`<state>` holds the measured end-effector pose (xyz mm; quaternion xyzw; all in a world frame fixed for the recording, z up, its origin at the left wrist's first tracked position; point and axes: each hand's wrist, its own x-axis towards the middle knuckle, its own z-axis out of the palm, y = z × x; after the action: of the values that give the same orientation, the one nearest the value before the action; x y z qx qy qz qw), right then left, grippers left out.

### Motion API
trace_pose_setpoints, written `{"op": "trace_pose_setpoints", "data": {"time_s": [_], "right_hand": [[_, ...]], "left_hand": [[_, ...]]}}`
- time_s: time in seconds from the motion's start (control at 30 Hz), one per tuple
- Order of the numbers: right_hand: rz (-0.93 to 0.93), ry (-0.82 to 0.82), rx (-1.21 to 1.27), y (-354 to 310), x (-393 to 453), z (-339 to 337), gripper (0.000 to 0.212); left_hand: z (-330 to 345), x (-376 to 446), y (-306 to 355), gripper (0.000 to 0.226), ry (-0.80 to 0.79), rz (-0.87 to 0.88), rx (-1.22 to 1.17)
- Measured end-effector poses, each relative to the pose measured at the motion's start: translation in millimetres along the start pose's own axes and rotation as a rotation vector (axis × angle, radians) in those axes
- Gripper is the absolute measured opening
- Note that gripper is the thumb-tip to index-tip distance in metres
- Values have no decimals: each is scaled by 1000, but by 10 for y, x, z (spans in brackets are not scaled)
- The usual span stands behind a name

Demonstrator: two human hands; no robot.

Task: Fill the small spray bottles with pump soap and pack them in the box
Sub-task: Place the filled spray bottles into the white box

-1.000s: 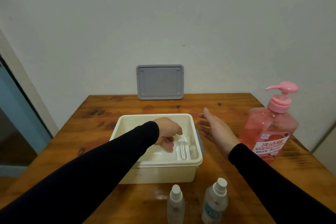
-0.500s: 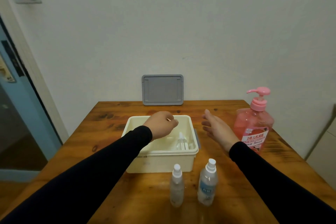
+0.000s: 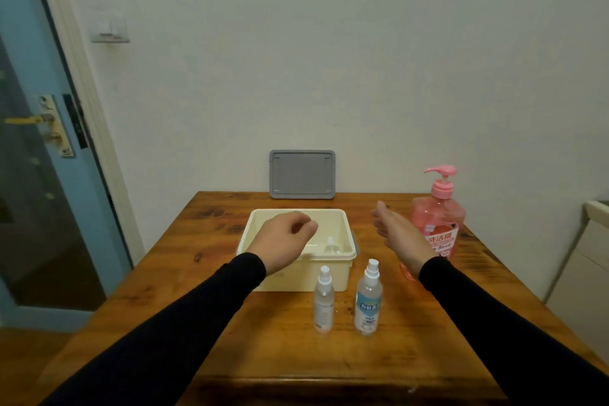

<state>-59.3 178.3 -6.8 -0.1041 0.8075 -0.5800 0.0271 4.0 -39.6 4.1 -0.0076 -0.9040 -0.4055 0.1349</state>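
at frame centre, the left hand [image 3: 284, 238] hovers loosely curled and empty over the cream box [image 3: 342, 273], the right hand [image 3: 400, 236] spread flat beside the pink soap bottle [image 3: 440, 217].

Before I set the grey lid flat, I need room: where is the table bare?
Bare wood lies left of the box, and along the table front edge before the two spray bottles. It is crowded between box, bottles and pump soap.

Two spray bottles [image 3: 346, 298] stand just before the box [image 3: 298, 273].
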Motion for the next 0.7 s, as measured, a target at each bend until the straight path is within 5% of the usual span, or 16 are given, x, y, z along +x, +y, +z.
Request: {"op": "trace_pose_setpoints", "data": {"time_s": [0.47, 0.7], "right_hand": [[-84, 25, -109, -150, -343, 58, 72], [-84, 26, -123, -148, -363, 49, 70]], "left_hand": [[288, -571, -175, 62, -144, -63, -9], [511, -628, -212, 47, -203, -48, 2]]}}
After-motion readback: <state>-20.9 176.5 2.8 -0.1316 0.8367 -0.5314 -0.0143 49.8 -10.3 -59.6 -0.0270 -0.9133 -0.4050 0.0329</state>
